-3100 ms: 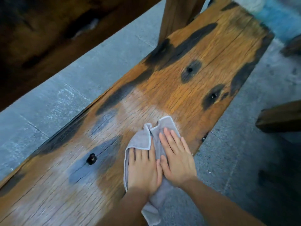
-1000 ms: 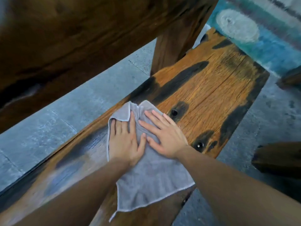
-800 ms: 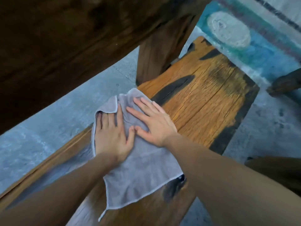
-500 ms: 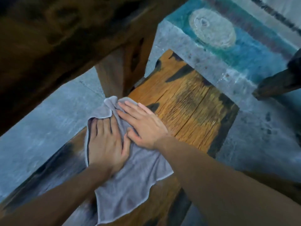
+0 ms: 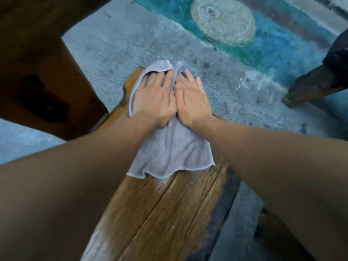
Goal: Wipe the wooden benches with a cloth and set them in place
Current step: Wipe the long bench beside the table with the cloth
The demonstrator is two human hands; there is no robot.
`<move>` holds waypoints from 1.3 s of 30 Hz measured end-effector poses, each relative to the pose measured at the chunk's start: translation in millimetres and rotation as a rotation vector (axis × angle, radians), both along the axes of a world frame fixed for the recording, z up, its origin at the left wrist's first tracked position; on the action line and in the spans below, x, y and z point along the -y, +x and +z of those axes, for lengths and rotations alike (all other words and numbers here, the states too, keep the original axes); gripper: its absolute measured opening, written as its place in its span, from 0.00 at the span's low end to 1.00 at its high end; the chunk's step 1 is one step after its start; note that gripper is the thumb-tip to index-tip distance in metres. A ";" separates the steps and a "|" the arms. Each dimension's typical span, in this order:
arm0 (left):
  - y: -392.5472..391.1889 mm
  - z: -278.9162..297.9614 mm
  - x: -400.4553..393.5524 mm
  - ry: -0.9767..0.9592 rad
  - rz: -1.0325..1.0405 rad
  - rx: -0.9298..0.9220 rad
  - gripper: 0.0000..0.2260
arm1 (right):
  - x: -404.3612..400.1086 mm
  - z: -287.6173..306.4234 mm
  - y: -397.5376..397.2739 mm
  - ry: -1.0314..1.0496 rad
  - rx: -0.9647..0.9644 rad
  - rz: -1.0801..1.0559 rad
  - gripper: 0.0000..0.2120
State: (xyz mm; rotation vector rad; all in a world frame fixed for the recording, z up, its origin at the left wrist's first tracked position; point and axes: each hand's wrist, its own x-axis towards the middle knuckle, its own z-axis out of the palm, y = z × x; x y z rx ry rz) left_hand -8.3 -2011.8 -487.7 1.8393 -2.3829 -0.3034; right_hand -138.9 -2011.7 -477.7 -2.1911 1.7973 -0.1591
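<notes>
A long wooden bench (image 5: 160, 213) with coarse grain and dark stains runs from the bottom of the view up to the middle. A grey cloth (image 5: 171, 149) lies on its far end, its front edge curling over the end of the plank. My left hand (image 5: 154, 97) and my right hand (image 5: 192, 98) press flat on the cloth side by side, fingers pointing away from me, the left fingertips tucked under the cloth's folded edge. The plank behind the cloth looks wet and shiny.
A dark wooden table leg and top (image 5: 43, 76) stand close on the left. Grey concrete floor (image 5: 116, 42) surrounds the bench, with a blue painted patch and a round drain cover (image 5: 224, 21) beyond. Another dark wooden piece (image 5: 312, 85) juts in at the right.
Both hands have pushed the cloth along the bench from its middle to its far end. The view has followed forward, so the table leg now sits at the left.
</notes>
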 end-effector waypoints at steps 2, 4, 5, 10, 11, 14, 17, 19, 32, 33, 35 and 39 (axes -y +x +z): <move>-3.3 -2.3 7.4 -0.013 0.002 -0.002 0.29 | 4.8 1.0 -1.8 0.010 0.007 -0.019 0.23; -4.0 -0.9 8.4 -0.021 0.009 -0.001 0.28 | 5.6 2.2 -1.0 0.019 0.030 -0.036 0.24; -4.1 0.2 8.1 -0.024 0.017 0.005 0.28 | 5.5 2.7 -0.3 0.018 0.044 -0.043 0.24; -4.9 2.3 -1.9 -0.004 0.049 0.099 0.30 | -11.5 2.9 -5.3 0.010 0.139 -0.136 0.25; -9.2 2.8 -8.6 0.016 0.060 0.108 0.32 | -21.3 2.0 -11.1 0.010 0.169 -0.156 0.24; -30.1 1.5 -43.1 0.051 0.055 0.099 0.34 | -63.0 0.3 -34.6 -0.023 0.173 -0.139 0.26; -52.9 1.4 -93.0 0.065 -0.063 0.080 0.33 | -118.6 -2.6 -59.9 -0.036 0.108 -0.125 0.27; -61.0 1.2 -129.2 0.046 -0.118 0.059 0.31 | -159.0 -4.8 -69.2 -0.025 0.065 -0.157 0.27; 58.6 13.6 -484.4 0.143 0.484 -0.066 0.27 | -452.2 -2.8 82.5 0.026 -0.076 -0.079 0.30; 66.0 14.4 -502.2 0.155 0.477 -0.065 0.27 | -465.8 -2.7 87.1 0.035 -0.066 -0.042 0.30; 75.5 13.8 -510.2 0.143 0.424 -0.053 0.29 | -462.8 -1.3 81.2 0.033 -0.047 0.047 0.30; 82.1 8.7 -451.8 0.080 0.392 -0.001 0.34 | -398.5 -0.8 51.6 -0.016 -0.135 0.317 0.30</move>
